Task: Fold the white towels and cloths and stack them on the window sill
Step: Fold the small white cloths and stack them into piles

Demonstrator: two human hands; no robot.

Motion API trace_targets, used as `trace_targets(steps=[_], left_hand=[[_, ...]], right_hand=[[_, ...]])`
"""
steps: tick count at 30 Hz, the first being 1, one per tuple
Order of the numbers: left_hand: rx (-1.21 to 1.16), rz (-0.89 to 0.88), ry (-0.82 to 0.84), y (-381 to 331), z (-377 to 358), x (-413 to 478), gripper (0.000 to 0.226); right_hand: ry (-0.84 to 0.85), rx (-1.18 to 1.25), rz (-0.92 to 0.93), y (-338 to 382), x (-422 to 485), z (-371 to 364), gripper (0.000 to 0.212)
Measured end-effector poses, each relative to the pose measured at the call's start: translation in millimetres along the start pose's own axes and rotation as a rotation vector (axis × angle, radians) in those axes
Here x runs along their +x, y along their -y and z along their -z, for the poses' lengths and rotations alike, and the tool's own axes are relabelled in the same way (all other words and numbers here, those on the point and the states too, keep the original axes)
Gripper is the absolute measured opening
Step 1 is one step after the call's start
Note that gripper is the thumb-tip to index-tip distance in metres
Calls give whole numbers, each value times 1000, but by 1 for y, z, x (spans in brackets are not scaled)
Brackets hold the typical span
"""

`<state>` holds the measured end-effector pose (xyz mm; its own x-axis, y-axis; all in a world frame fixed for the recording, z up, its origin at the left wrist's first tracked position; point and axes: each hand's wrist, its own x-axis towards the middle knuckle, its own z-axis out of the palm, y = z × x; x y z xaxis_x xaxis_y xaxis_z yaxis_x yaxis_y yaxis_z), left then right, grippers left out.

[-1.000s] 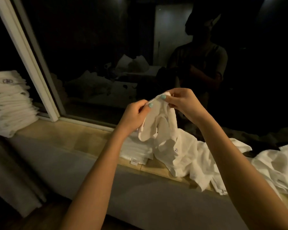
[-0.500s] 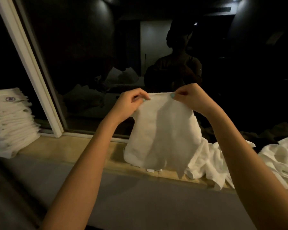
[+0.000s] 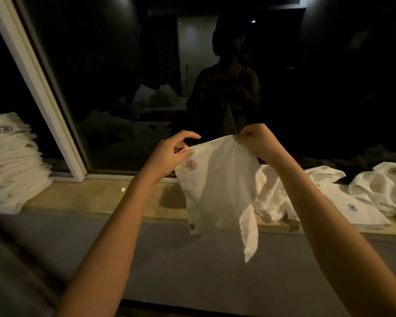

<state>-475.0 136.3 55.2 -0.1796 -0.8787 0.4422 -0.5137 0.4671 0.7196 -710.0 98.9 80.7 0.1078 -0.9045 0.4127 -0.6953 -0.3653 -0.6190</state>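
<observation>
A small white cloth (image 3: 222,179) with a purple flower logo hangs in the air above the window sill (image 3: 96,197). My left hand (image 3: 169,156) pinches its upper left edge, and my right hand (image 3: 258,140) pinches the upper right corner. The cloth droops to a loose point below. A tall stack of folded white towels (image 3: 12,165) stands on the sill at the far left. Unfolded white cloths (image 3: 329,195) lie in a heap on the sill to the right.
A dark window pane (image 3: 146,76) with a white frame post (image 3: 37,88) rises behind the sill and mirrors a person. A grey wall face (image 3: 192,271) drops below the sill's front edge.
The cloth was bunched between my hands, then was stretched flat. Now it has turned so the logo faces me, and its lower part hangs twisted.
</observation>
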Motion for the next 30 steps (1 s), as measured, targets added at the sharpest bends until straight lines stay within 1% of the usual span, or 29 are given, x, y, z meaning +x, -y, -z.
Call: trace_targets(steps=[2, 3, 8, 9, 10, 12, 14, 16, 18, 20, 21, 22, 24, 28, 29, 30], left_hand=[[-87, 9, 19, -3, -5, -5, 35], [-86, 14, 38, -4, -9, -6, 32], [101, 87, 147, -5, -26, -5, 21], [115, 95, 161, -5, -31, -5, 23], [133, 106, 163, -5, -36, -4, 31], [222, 129, 135, -6, -47, -3, 51], [343, 160, 87, -6, -56, -2, 59], [388, 188, 17, -1, -62, 0, 54], [361, 201, -21, 4, -65, 0, 49], [305, 216, -19, 4, -68, 0, 58], [291, 225, -26, 3, -69, 0, 63], [288, 231, -40, 1, -71, 0, 65], [292, 227, -62, 0, -77, -2, 60], [272, 186, -81, 9, -79, -6, 38], [271, 175, -93, 9, -79, -6, 39], [275, 166, -108, 8, -79, -6, 45]], right_hand=[[-39, 52, -56, -2, -3, -10, 15], [-55, 84, -79, -2, -4, -15, 15], [-81, 248, -142, 2, -6, -30, 23], [-76, 260, -147, 3, -6, -31, 22], [-67, 275, -152, 5, -5, -31, 18], [-38, 319, -170, 9, -5, -31, 14], [3, 358, -195, 15, -7, -31, 15], [44, 368, -201, 18, -10, -29, 16], [96, 387, -200, 19, -13, -24, 15], [180, 413, -193, 20, -17, -17, 13], [215, 405, -183, 21, -19, -14, 15], [228, 399, -173, 21, -19, -13, 15], [206, 363, -166, 22, -19, -13, 5], [157, 292, -175, 18, -18, -14, 13], [148, 274, -180, 17, -18, -14, 13], [130, 253, -183, 16, -18, -14, 13]])
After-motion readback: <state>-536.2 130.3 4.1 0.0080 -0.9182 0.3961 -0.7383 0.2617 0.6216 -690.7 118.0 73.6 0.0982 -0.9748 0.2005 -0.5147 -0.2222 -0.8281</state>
